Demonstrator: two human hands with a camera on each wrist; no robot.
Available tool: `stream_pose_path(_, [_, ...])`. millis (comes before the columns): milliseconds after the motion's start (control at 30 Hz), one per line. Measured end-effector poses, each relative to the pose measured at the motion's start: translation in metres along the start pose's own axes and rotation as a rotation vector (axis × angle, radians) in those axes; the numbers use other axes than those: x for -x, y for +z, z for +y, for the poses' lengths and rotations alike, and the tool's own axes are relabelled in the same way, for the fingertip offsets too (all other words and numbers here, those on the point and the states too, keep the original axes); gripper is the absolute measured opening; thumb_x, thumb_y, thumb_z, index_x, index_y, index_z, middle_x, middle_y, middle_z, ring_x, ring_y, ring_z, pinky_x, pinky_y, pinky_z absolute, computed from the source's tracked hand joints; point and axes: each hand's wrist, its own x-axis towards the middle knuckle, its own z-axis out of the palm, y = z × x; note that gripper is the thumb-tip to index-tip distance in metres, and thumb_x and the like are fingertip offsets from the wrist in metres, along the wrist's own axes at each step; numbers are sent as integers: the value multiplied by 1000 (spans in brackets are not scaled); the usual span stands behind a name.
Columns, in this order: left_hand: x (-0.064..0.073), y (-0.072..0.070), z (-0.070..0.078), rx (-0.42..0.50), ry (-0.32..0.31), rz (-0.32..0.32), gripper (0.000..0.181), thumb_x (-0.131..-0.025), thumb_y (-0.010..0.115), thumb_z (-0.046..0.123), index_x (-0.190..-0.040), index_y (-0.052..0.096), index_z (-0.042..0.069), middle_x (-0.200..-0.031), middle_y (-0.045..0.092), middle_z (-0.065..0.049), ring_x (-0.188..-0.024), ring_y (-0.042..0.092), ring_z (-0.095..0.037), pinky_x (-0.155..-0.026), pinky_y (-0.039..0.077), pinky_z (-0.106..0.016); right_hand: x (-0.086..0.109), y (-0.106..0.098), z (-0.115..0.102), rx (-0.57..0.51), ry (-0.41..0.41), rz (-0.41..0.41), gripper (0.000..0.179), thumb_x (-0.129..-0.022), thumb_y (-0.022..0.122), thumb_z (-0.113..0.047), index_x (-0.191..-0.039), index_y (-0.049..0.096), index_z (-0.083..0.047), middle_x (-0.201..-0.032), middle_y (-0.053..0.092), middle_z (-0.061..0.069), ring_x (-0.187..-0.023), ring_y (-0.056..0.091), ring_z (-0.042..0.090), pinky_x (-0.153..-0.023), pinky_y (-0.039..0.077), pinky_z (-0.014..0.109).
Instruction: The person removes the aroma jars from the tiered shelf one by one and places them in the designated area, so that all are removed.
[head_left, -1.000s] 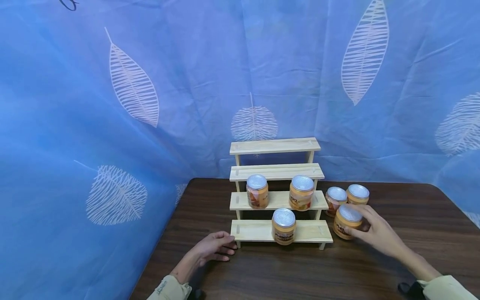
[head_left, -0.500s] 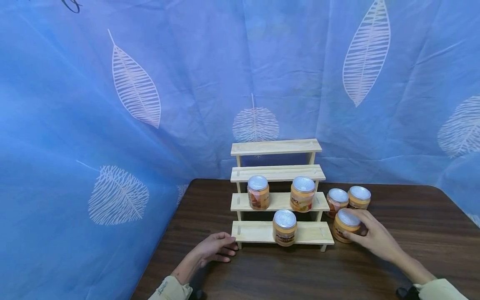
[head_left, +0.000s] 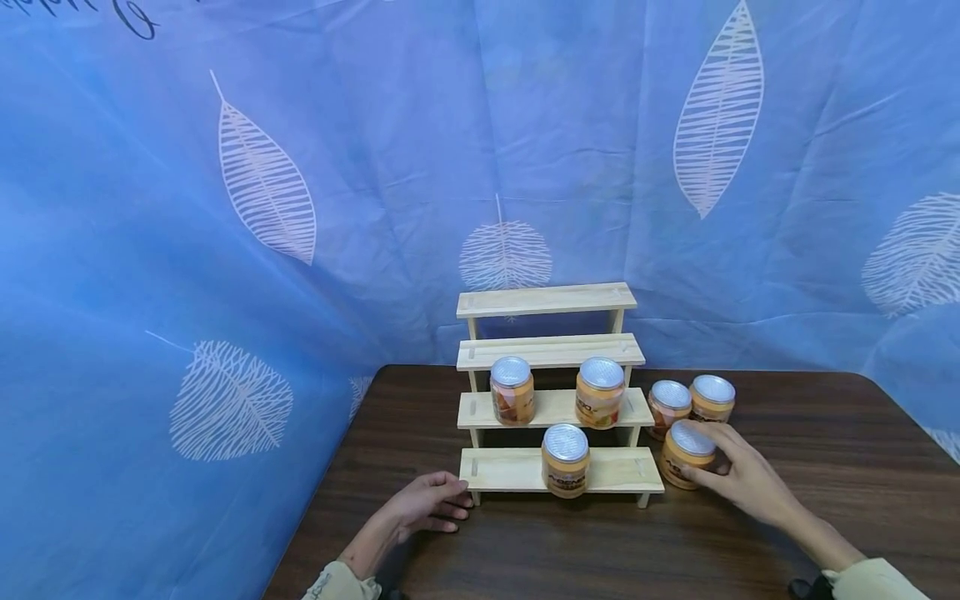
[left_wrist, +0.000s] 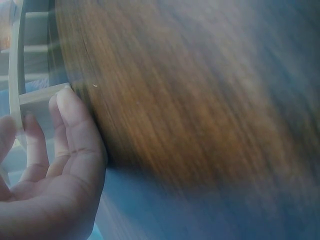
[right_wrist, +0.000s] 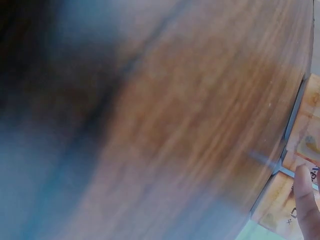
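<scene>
Head: right grip (head_left: 738, 479) narrowed on a silver-lidded jar (head_left: 677, 461), thumb on near side, fingers at lid. Two more jars (head_left: 712, 410) sit just beyond this grip on the dark counter (head_left: 540, 554). To its left, a stepped wooden rack (head_left: 491, 471) bears three jars (head_left: 567, 481). Left grip (head_left: 426, 504) holds the rack's lowest left end.
Left wrist: thumb and fingers on either side of that board.
Right wrist: one fingertip (right_wrist: 302, 177) over jar labels; remainder of grip outside frame.
</scene>
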Motion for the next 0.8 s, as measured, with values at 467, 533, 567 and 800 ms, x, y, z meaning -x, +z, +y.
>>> stream_pose_path(467, [2,1,1,1,-2,2,28,-99,63,37,-106,63,10,-101,73,-4,-84,70,-11,-69,59,-28,-1,-3,-2,4,32,-32,72,-80,86,-19,-144,52,-16,-131,54,8,-93,43,-8,-58,44,21])
stream_pose_path(533, [2,1,2,3,-1,0,28,-99,63,37,-106,63,10,-101,73,-3,-84,70,-11,-69,59,-27,0,-4,-3,7,44,-41,72,-81,85,-21,-145,51,-16,-132,54,10,-95,42,-9,-59,45,22])
stream_pose_path(567, [3,1,2,4,0,-1,28,-99,63,37,-106,63,10,-100,73,-3,-83,70,-11,-69,59,-27,0,-5,-3,7,52,-46,73,-81,85,-22,-145,51,-15,-132,53,11,-96,42,-10,-59,45,22])
stream_pose_path(800, [3,1,2,9,0,3,26,-99,63,36,-104,63,11,-98,73,-2,-83,70,-10,-68,59,-27,-3,-14,-7,70,74,-36,79,-80,86,-28,-147,48,-11,-135,53,16,-109,38,-11,-65,51,30])
